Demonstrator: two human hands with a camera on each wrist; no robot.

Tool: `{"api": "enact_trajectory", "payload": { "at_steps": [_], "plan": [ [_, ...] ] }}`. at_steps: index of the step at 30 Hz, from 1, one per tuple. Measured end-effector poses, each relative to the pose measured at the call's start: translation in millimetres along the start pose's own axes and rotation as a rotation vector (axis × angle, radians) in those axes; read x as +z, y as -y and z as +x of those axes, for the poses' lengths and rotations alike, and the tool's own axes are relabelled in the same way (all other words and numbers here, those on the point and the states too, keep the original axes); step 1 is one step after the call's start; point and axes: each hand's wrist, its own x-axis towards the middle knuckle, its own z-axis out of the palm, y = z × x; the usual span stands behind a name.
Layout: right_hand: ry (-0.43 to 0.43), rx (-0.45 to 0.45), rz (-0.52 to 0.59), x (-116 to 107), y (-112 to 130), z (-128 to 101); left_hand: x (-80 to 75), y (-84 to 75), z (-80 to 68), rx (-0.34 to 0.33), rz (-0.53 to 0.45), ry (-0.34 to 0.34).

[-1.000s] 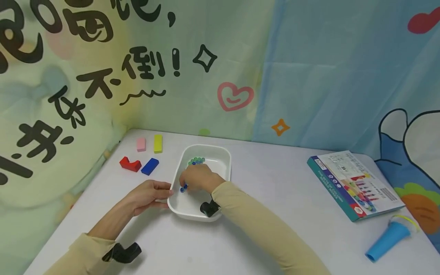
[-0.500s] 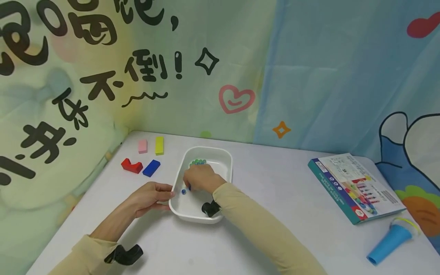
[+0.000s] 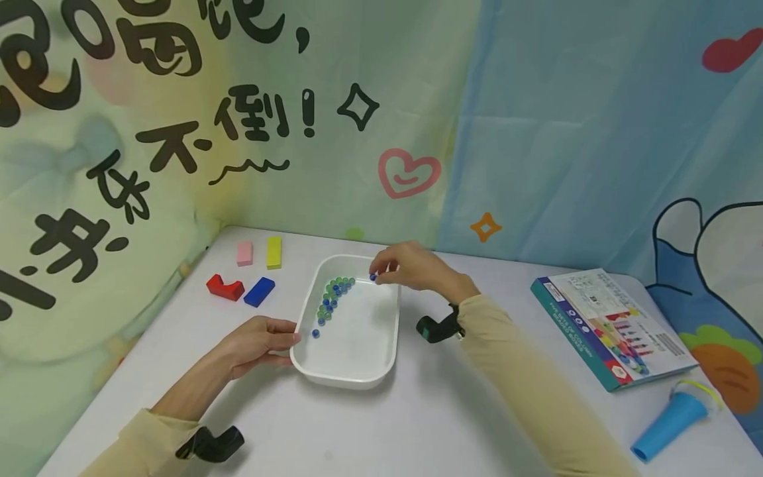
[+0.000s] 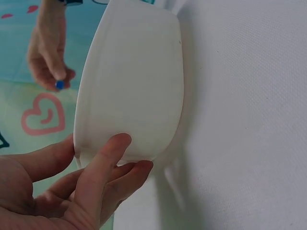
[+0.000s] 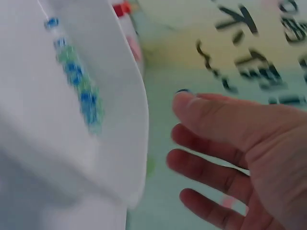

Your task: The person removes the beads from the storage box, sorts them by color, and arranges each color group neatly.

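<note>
A white tray (image 3: pixel 354 382) sits on the table with several green and blue marbles (image 3: pixel 332 291) gathered in a slanting band along its left side. One blue marble (image 3: pixel 316 334) lies apart, nearer the front. My left hand (image 3: pixel 256 344) grips the tray's left edge; the left wrist view shows the fingers (image 4: pixel 112 148) against its outer wall. Over the tray's far right corner, my right hand (image 3: pixel 417 268) pinches a blue marble (image 3: pixel 373 277) between thumb and fingertips. That marble is mostly hidden behind the thumb in the right wrist view, where the other fingers are spread.
Left of the tray lie a red block (image 3: pixel 225 287) with a curved notch, a blue block (image 3: pixel 259 292), a pink block (image 3: pixel 245 253) and a yellow block (image 3: pixel 273 253). At the right are a boxed toy set (image 3: pixel 614 328) and a blue cone-shaped thing (image 3: pixel 669 427). A printed cloth (image 3: pixel 536 132) hangs behind.
My right hand has lifted a blue marble from the tray's left side and carried it to the far right corner, uncovering the band of marbles. The left hand keeps its place on the tray.
</note>
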Motion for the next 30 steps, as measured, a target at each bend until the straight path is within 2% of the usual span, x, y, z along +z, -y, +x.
{"api": "enact_trajectory", "payload": {
  "at_steps": [5, 9, 13, 20, 30],
  "plan": [
    [-0.117, 0.081, 0.082, 3, -45, -23, -0.2, 0.5, -1.9, 0.006, 0.008, -0.004],
    [-0.148, 0.137, 0.103, 26, -75, -36, 0.0, 1.5, -1.6, 0.017, 0.011, -0.003],
    [-0.152, 0.175, 0.103, 51, -94, -44, -0.8, 3.0, -0.2, 0.018, 0.014, -0.006],
    [-0.227, 0.155, 0.11, 76, -109, -49, -2.7, 4.1, 1.0, 0.022, 0.022, -0.001],
    [-0.259, 0.155, 0.124, 87, -112, -51, -1.2, 3.6, 1.2, 0.022, 0.022, 0.001]
  ]
}}
